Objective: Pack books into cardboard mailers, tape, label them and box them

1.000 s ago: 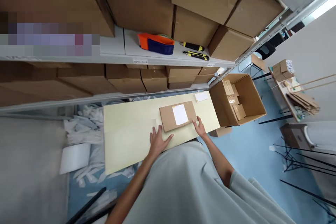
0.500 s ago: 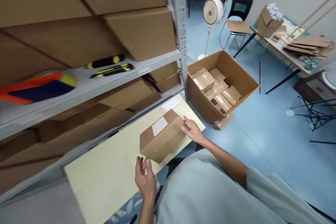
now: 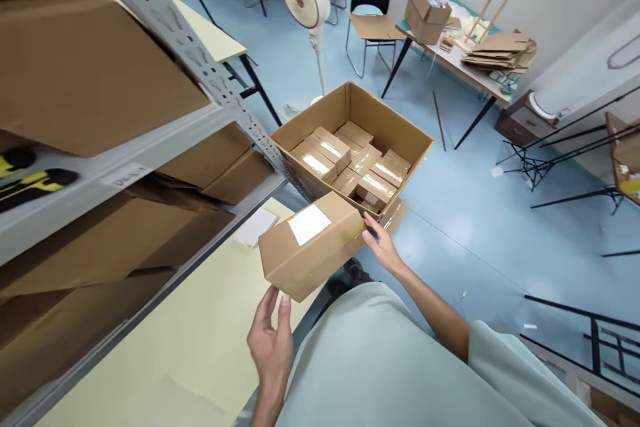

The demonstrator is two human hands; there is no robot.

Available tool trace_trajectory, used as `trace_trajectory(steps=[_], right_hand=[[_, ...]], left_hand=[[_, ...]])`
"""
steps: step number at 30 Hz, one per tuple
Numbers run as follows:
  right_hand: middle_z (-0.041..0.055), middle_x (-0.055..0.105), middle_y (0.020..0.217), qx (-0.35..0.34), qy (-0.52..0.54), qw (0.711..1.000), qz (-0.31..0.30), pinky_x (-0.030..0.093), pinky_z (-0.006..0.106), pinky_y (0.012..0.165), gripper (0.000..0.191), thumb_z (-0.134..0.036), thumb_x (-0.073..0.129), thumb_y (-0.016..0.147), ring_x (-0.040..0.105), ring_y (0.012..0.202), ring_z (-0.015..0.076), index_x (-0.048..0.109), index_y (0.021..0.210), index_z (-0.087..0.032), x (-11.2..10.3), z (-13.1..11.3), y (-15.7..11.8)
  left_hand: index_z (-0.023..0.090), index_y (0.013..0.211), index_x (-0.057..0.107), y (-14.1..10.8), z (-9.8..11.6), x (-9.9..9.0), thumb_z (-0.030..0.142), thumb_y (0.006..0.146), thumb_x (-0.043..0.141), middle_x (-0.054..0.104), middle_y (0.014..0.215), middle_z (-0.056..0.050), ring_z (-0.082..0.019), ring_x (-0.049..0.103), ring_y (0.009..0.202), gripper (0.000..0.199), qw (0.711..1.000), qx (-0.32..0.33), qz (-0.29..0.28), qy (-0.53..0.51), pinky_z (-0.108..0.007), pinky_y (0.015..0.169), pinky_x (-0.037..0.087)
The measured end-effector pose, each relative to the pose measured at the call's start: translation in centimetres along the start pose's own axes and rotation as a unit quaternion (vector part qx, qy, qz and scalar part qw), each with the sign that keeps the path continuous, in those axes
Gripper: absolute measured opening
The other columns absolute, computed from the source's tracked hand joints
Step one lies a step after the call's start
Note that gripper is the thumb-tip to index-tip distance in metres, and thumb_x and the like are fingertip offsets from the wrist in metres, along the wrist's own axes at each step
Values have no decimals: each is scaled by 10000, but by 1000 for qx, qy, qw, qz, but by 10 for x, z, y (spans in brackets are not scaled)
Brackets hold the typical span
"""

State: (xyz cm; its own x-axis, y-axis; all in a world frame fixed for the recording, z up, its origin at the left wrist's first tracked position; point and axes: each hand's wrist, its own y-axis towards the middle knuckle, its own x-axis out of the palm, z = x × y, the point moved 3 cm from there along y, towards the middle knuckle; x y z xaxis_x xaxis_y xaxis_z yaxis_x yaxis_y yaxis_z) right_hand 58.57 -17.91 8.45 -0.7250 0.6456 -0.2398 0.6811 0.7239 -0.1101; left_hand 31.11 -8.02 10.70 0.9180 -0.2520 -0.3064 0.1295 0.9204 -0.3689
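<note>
We see bright indoor light, glare on the blue floor (image 3: 450, 213), shadow beneath the shelf (image 3: 175, 137), and distorted edges.

Box (image 3: 320, 252): underside hid. Label (image 3: 309, 223) print too sm. to read. Carton (image 3: 383, 123): floor hid. under pkgs (image 3: 365, 159), near wall partly behind box. Cutters (image 3: 50, 181) cut off, L edge. Bench (image 3: 190, 327) cut off, btm. Shelf tag (image 3: 127, 175) blurry, illeg.

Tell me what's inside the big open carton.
Smaller cardboard boxes, several with shiny tape across them, lie inside the open carton. Whatever lies beneath the visible boxes is covered, and their own contents cannot be seen.
</note>
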Motion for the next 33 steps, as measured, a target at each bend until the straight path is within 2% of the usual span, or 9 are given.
trace_trajectory(steps=[3,7,11,14,17,21,25,29,33], right_hand=[[127,674,1526,19,5,999,41,433,548,1258,847,-822,558,966,610,1447,330,543,1617,-281,-13,-6,-22],[133,638,1565,34,10,995,92,414,553,1281,838,-816,589,954,580,1486,339,599,1575,-253,-24,-15,-54],[117,612,1590,63,5,989,136,420,560,1287,802,-806,616,943,560,1507,342,659,1519,-249,-32,-17,-82],[109,635,1565,82,3,984,157,413,580,1291,767,-799,619,944,558,1509,345,694,1479,-255,-37,-14,-93],[110,650,1547,95,2,981,167,391,607,1300,736,-781,638,943,564,1503,349,715,1451,-255,-39,-9,-89],[120,636,1561,100,8,979,178,380,613,1305,750,-776,658,930,550,1514,355,714,1451,-239,-44,-4,-58],[134,609,1587,97,14,977,189,372,610,1307,770,-770,645,940,537,1525,357,697,1469,-214,-56,-1,0],[143,600,1597,96,20,975,199,365,594,1311,775,-758,598,974,511,1547,342,657,1510,-201,-72,3,72],[163,537,1649,112,27,972,205,329,569,1332,831,-762,574,982,453,1587,332,604,1558,-165,-85,13,150]], left_hand=[[218,1482,659,3,5,0,653,890,724,652,1547,-129,-359,563,1487,738,999,-1,-45,1,-521,1301,398],[237,1530,623,9,2,5,628,876,745,623,1581,-115,-375,592,1454,771,993,0,-121,13,-538,1273,437],[246,1556,599,14,-1,12,603,869,757,626,1578,-109,-354,621,1426,790,983,29,-181,12,-514,1238,488],[254,1552,608,17,-2,15,595,865,766,644,1561,-97,-340,636,1409,782,977,42,-210,22,-508,1236,495],[282,1583,577,23,-4,16,606,877,761,622,1588,-83,-332,637,1408,798,971,31,-235,41,-506,1228,503],[301,1608,548,38,2,22,634,880,756,617,1590,-101,-338,649,1390,828,959,36,-269,83,-504,1184,536],[309,1651,485,60,35,47,618,939,692,544,1649,-116,-325,607,1433,804,939,107,-308,108,-495,1199,515],[371,1716,336,99,85,91,558,1008,634,496,1669,-112,-292,610,1422,791,916,148,-347,134,-452,1147,548],[338,1726,312,170,130,153,571,1022,616,496,1670,-122,-303,578,1450,802,897,179,-362,181,-454,1173,516]])
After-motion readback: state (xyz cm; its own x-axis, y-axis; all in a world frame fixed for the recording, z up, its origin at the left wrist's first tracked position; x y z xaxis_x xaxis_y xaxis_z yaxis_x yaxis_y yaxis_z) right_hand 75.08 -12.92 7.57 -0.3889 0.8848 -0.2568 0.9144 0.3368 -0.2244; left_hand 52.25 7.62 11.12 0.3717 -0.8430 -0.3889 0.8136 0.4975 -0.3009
